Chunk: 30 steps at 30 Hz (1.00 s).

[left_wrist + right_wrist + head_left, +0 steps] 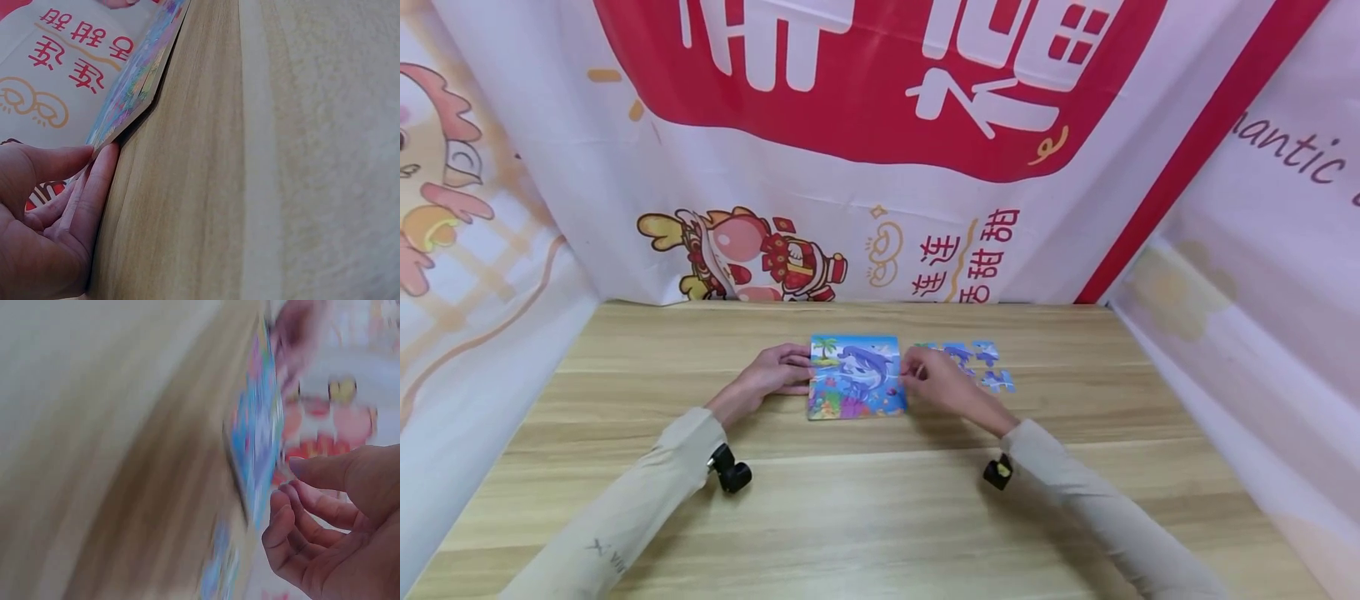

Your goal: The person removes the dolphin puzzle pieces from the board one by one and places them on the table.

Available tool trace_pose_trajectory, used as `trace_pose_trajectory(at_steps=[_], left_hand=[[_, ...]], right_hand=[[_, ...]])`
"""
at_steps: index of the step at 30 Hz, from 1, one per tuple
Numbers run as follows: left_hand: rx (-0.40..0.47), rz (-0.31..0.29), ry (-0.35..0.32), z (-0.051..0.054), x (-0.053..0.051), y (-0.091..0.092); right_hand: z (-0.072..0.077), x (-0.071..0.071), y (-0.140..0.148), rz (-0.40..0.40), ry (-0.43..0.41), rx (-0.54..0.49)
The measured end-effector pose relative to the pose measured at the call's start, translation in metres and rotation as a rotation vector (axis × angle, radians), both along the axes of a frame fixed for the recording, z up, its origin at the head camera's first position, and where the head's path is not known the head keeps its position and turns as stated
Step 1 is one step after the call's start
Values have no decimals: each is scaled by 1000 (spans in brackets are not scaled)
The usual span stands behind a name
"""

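In the head view, the dolphin puzzle (856,392) lies on the wooden table (857,508), nearer its far edge than the person, with a strip of wood between it and the hanging cloth (850,142). The left hand (773,373) is at its left edge and the right hand (946,379) at its right edge. Loose puzzle pieces (997,381) lie just beyond and right of the right hand, leaving little room on that side; a broad stretch of wood runs from the puzzle's near edge toward the sleeves (625,508).

In the left wrist view, the left hand pinches the puzzle's edge near a corner between thumb and finger. Wood spreads wide beside the puzzle's long near edge.

In the right wrist view, the right hand's fingers curl toward the thumb beside the puzzle's edge; with this blur, I cannot tell whether they grip anything. Blue pieces lie near the puzzle's corner.
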State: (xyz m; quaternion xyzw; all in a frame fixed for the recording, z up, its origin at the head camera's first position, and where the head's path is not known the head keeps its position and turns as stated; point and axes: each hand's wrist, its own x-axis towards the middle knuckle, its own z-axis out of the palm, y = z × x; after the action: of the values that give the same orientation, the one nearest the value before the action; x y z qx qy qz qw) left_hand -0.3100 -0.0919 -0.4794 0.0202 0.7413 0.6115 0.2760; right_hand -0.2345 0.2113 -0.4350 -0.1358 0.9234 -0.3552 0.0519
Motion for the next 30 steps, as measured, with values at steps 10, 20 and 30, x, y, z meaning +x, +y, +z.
trace_pose_trajectory(at_steps=[10,20,30], left_hand=[[4,-4,-7,-1,1,1],[15,-10,-2,0,1,0],[14,2,-7,-3,2,3]], right_hand=[[-14,-2,-71,67,34,54],[-25,-1,-99,19,46,109],[-28,-6,-95,6,-22,19]])
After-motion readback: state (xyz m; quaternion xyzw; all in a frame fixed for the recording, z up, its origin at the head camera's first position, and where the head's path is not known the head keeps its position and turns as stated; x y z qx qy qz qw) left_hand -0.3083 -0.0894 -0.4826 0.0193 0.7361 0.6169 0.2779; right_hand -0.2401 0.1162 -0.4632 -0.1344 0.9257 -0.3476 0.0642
